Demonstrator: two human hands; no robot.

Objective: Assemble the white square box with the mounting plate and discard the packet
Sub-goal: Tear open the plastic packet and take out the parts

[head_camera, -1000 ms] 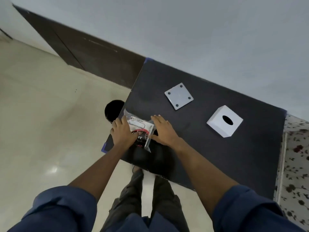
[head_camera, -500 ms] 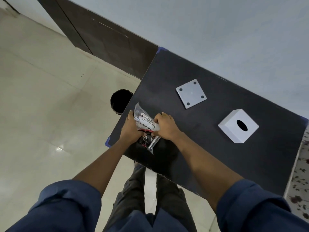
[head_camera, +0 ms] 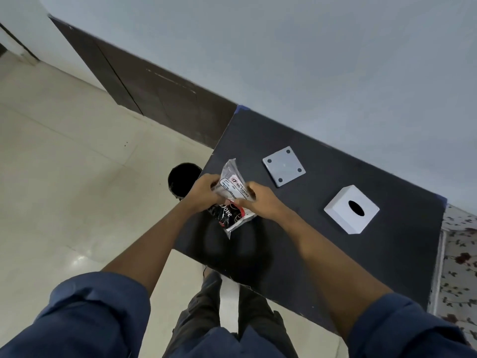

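Observation:
A clear plastic packet (head_camera: 233, 192) with a white label and a black-and-red printed part is held above the left end of the black table (head_camera: 322, 244). My left hand (head_camera: 202, 193) grips its left side and my right hand (head_camera: 260, 202) grips its right side. The flat white mounting plate (head_camera: 284, 166), with a hole near each corner, lies on the table beyond the packet. The white square box (head_camera: 351, 209), with an oval opening in its top, sits to the right of the plate. Neither hand touches the plate or the box.
A round black bin (head_camera: 182, 178) stands on the pale tiled floor beside the table's left edge, partly behind my left hand. A dark wooden panel (head_camera: 144, 89) runs along the wall. A floral-patterned surface (head_camera: 459, 254) borders the table on the right.
The packet lay flat on the table under both hands. Now both hands have closed on it and lifted it up off the table, tilted. The view has shifted.

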